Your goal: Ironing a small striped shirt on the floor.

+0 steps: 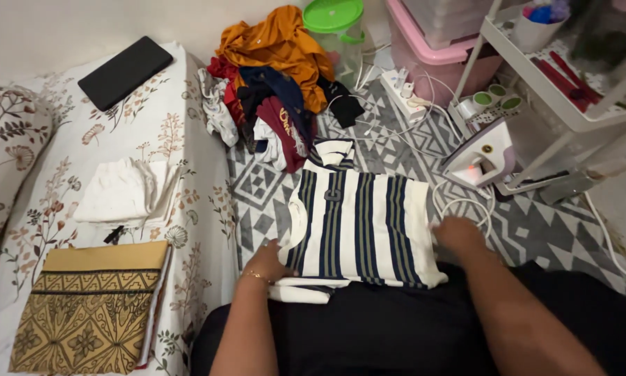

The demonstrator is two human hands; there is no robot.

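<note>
A white shirt with dark blue and olive stripes (pixel 361 226) lies flat on the patterned floor mat (pixel 257 188), collar pointing away from me. My left hand (pixel 267 263) rests on its lower left edge, fingers tucked against a folded sleeve. On the shirt's right edge sits my right hand (pixel 457 235), pressing the cloth down. Neither hand lifts the shirt off the floor.
A heap of orange, red and navy clothes (pixel 278 83) lies beyond the shirt. A clothes iron (pixel 481 157) stands at the right beside a white trolley (pixel 556 90). On the mattress (pixel 187 111) at left lie folded white cloth (pixel 125 191), a gold patterned cloth (pixel 90 306) and a black phone (pixel 125 71).
</note>
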